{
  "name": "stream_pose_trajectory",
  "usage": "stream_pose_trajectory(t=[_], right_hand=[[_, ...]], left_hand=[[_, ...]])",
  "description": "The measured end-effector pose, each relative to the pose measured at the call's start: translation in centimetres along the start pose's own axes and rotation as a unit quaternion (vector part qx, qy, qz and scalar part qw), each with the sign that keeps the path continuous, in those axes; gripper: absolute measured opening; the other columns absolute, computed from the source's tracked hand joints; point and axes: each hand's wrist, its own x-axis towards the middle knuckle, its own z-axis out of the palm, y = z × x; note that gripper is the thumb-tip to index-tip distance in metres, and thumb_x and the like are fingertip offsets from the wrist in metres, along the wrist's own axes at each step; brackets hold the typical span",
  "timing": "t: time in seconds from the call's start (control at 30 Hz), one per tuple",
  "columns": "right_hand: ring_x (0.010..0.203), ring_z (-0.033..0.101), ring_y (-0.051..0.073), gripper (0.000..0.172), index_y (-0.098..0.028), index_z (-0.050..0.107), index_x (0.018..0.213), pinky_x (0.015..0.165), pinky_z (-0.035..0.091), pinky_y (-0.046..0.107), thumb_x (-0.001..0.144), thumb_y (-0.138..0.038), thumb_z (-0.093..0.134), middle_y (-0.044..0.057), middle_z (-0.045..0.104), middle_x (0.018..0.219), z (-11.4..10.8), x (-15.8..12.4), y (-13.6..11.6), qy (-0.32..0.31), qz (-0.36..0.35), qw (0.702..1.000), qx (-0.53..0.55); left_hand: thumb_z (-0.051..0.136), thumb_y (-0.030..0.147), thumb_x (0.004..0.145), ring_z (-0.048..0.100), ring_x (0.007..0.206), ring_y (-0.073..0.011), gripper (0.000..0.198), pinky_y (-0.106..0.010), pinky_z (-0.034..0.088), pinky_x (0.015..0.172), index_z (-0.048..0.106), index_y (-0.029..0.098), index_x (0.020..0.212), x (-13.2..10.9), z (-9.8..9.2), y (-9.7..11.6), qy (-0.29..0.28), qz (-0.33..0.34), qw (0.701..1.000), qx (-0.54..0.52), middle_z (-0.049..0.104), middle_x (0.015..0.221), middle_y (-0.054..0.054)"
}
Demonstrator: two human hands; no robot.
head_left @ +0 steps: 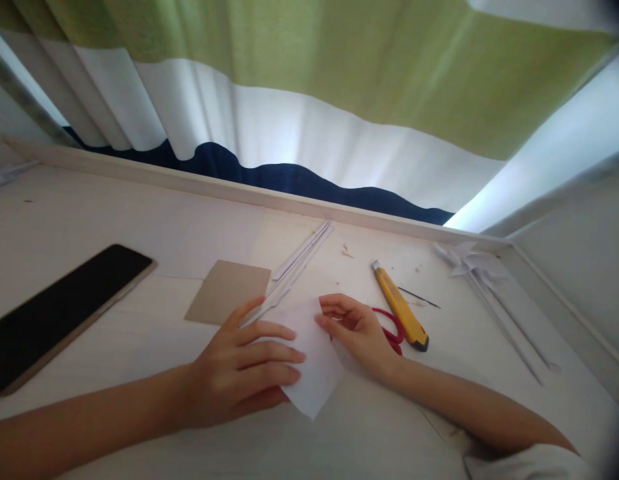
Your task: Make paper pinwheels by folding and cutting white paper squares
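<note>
A white sheet of paper [316,363] lies on the pale table [139,220] in front of me. My left hand [242,373] rests flat on its left part with fingers stretched out, pressing it down. My right hand [356,330] sits at the paper's right edge, fingers curled and pinching the upper corner. Red-handled scissors [395,331] lie partly hidden behind my right hand.
A yellow utility knife [400,305] lies right of the scissors. A brown cardboard square [228,291] and white paper strips [299,263] lie beyond my hands. A black phone [54,313] is at the left. A white paper pinwheel on a stick [469,263] lies at the right. Striped curtain behind.
</note>
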Motion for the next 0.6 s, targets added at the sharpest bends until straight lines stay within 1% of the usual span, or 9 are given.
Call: stream_pose_trajectory(t=[0.07,0.13,0.23,0.3,0.37,0.43,0.5,0.6], right_hand=[[0.070,0.056,0.013,0.020,-0.021,0.061,0.090,0.057,0.043,0.025,0.071,-0.025,0.063,0.002,0.062,0.079,0.0,-0.3,0.0,-0.002,-0.006,1.000,-0.030],[0.072,0.056,0.014,0.019,-0.022,0.062,0.091,0.058,0.043,0.026,0.072,-0.026,0.062,0.002,0.063,0.082,0.0,-0.7,-0.1,-0.010,-0.011,0.998,-0.054],[0.077,0.057,0.016,0.021,-0.024,0.061,0.095,0.064,0.045,0.029,0.074,-0.029,0.060,0.003,0.063,0.091,-0.2,-1.2,-0.4,-0.031,-0.026,0.995,-0.093],[0.085,0.056,0.018,0.026,-0.026,0.059,0.101,0.070,0.045,0.031,0.076,-0.032,0.058,0.004,0.061,0.099,-0.3,-1.5,-0.5,-0.045,-0.057,0.990,-0.119],[0.093,0.053,0.020,0.033,-0.027,0.055,0.107,0.076,0.045,0.033,0.076,-0.036,0.057,0.005,0.058,0.106,-0.5,-1.7,-0.5,-0.065,-0.095,0.984,-0.134],[0.099,0.050,0.022,0.043,-0.028,0.051,0.112,0.078,0.044,0.034,0.072,-0.041,0.060,0.005,0.056,0.110,-0.7,-1.8,-0.5,-0.088,-0.116,0.980,-0.135],[0.100,0.049,0.023,0.053,-0.029,0.048,0.113,0.077,0.044,0.033,0.066,-0.045,0.065,0.005,0.054,0.111,-0.8,-1.9,-0.3,-0.102,-0.121,0.978,-0.136],[0.101,0.049,0.023,0.062,-0.030,0.045,0.115,0.077,0.043,0.032,0.060,-0.045,0.070,0.005,0.051,0.112,-0.6,-2.2,-0.2,-0.111,-0.106,0.979,-0.137]], left_hand=[[0.057,0.026,0.077,0.053,0.101,-0.0147,0.008,-0.041,0.016,0.105,0.060,0.024,0.084,-0.2,0.5,0.0,0.014,-0.058,0.998,-0.037,0.067,0.095,0.003],[0.060,0.026,0.074,0.052,0.103,-0.0160,0.009,-0.039,0.025,0.102,0.060,0.024,0.083,-0.3,0.9,0.0,0.033,-0.108,0.991,-0.065,0.064,0.101,0.000],[0.062,0.028,0.072,0.049,0.107,-0.0188,0.024,-0.036,0.036,0.095,0.056,0.021,0.095,-0.2,1.1,0.0,0.069,-0.196,0.973,-0.101,0.057,0.112,-0.006],[0.063,0.030,0.070,0.047,0.110,-0.0210,0.038,-0.037,0.038,0.094,0.051,0.020,0.105,-0.1,1.2,0.0,0.079,-0.249,0.957,-0.122,0.052,0.118,-0.010],[0.064,0.032,0.070,0.047,0.111,-0.0219,0.045,-0.038,0.038,0.094,0.047,0.019,0.110,0.1,1.1,-0.1,0.068,-0.287,0.945,-0.142,0.049,0.121,-0.010],[0.063,0.034,0.070,0.050,0.107,-0.0213,0.048,-0.036,0.041,0.091,0.046,0.019,0.113,0.3,1.0,-0.1,0.041,-0.324,0.931,-0.165,0.052,0.119,-0.008],[0.062,0.037,0.070,0.055,0.099,-0.0193,0.047,-0.031,0.046,0.084,0.048,0.020,0.112,0.6,0.8,0.0,0.017,-0.365,0.912,-0.184,0.057,0.112,-0.005],[0.061,0.038,0.070,0.057,0.094,-0.0167,0.041,-0.026,0.047,0.079,0.053,0.021,0.106,0.9,0.6,0.1,-0.001,-0.406,0.891,-0.203,0.061,0.104,-0.001]])
